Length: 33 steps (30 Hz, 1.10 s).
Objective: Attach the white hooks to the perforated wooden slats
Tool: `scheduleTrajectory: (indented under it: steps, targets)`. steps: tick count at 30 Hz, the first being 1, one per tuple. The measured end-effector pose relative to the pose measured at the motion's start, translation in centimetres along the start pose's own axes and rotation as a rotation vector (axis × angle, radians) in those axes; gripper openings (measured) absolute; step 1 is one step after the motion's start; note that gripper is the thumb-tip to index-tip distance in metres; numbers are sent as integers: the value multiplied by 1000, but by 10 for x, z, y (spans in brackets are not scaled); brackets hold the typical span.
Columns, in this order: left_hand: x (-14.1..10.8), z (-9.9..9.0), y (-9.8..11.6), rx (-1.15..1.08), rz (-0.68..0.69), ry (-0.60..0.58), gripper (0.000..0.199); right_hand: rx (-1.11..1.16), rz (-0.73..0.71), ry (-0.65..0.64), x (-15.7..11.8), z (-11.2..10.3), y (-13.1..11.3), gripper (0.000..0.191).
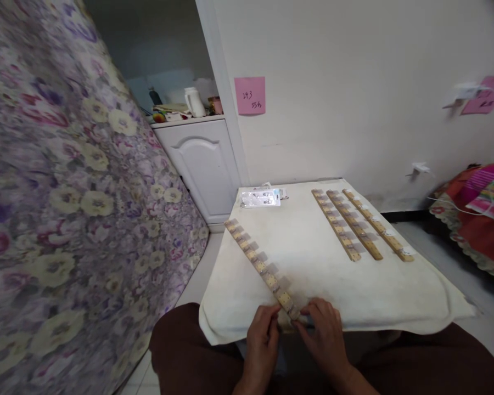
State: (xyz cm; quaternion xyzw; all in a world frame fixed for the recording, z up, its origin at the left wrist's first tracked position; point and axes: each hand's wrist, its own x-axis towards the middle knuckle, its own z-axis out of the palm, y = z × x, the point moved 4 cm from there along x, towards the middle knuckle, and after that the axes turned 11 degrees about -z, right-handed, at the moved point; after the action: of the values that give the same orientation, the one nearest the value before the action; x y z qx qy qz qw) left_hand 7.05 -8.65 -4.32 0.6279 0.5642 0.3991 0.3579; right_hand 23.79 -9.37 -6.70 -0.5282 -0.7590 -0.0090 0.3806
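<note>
A long wooden strip (260, 267) with a row of small fittings lies diagonally on the white-covered table (230, 307), its near end at the front edge. At that end, my left hand (264, 336) is on the left side with fingers closed, touching or beside the strip. My right hand (324, 332) reaches the same end from the right, thumb and fingers bent around a small piece that is too blurred to make out. Three more strips lie at the right: one on the left (335, 224), a middle one (354, 224) and a right one (376, 224).
Clear packets (260, 198) of small parts lie at the table's back left. A flowered curtain (86, 192) hangs at the left, before a white cabinet (203, 164) with a white jug (195, 102). The wall bears a pink note (250, 95). Colourful bedding (486, 214) is at the right.
</note>
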Motion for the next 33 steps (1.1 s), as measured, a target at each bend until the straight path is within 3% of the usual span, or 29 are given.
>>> scheduleTrajectory:
  steps: [3, 8, 13, 22, 28, 33]
  targets:
    - [-2, 3, -9, -98, -149, -11, 26, 3, 7, 12, 0, 0, 0, 13]
    - [0, 10, -24, -478, -441, -62, 40, 48, 18, 49, 1, -2, -1, 13]
    - [9, 16, -19, -784, -680, -83, 50, 122, 54, 67, 4, -2, -2, 12]
    - [22, 23, -12, -863, -772, -146, 49, 482, 312, 0, 3, 2, -2, 17]
    - [21, 21, -12, -830, -779, -152, 47, 1098, 646, -129, -6, 17, 4, 28]
    - [21, 19, -14, -818, -761, -166, 45, 1400, 742, -199, -1, 27, -3, 36]
